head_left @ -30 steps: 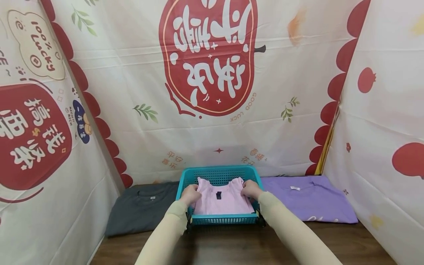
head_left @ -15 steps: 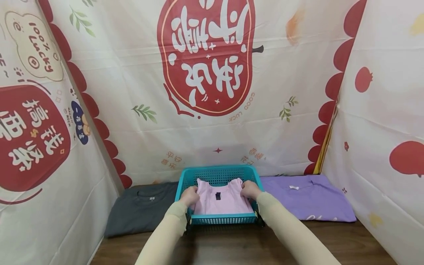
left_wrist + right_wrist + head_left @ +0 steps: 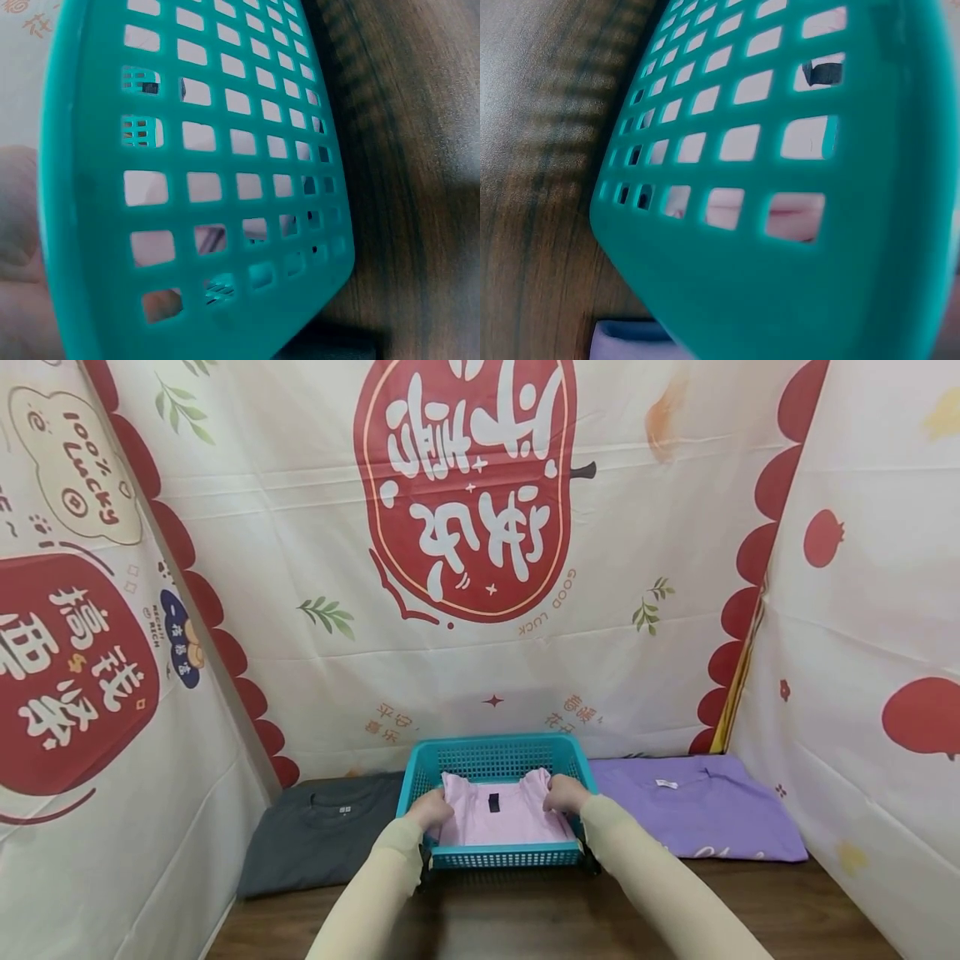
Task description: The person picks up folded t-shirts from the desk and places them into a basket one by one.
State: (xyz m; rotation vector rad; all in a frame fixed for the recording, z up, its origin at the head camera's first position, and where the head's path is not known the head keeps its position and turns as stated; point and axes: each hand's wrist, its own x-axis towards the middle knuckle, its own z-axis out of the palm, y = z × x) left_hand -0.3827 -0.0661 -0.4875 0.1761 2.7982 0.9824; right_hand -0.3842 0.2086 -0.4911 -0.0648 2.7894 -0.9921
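A folded pink shirt (image 3: 495, 822) with a dark neck label lies in a teal plastic basket (image 3: 508, 858). My left hand (image 3: 431, 810) reaches over the basket's left rim and pinches the shirt's left shoulder. On the opposite side, my right hand (image 3: 566, 795) holds the other shoulder with curled fingers. Both shoulders stand a little higher than the neckline between them. In the left wrist view, the basket wall (image 3: 97, 217) covers most of the scene, with part of my left hand (image 3: 22, 255) behind it. The right wrist view shows pink cloth through the basket's holes (image 3: 739, 142).
A folded dark grey shirt (image 3: 322, 835) lies left of the basket and a folded purple shirt (image 3: 712, 810) lies right of it, all on a dark wooden table (image 3: 525, 918). Printed white cloth walls (image 3: 487, 668) enclose the back and both sides.
The pink shirt's shoulders have sunk slightly and bunched inward toward its neckline. My left hand has dropped a little with its shoulder. The basket and the other shirts stay put.
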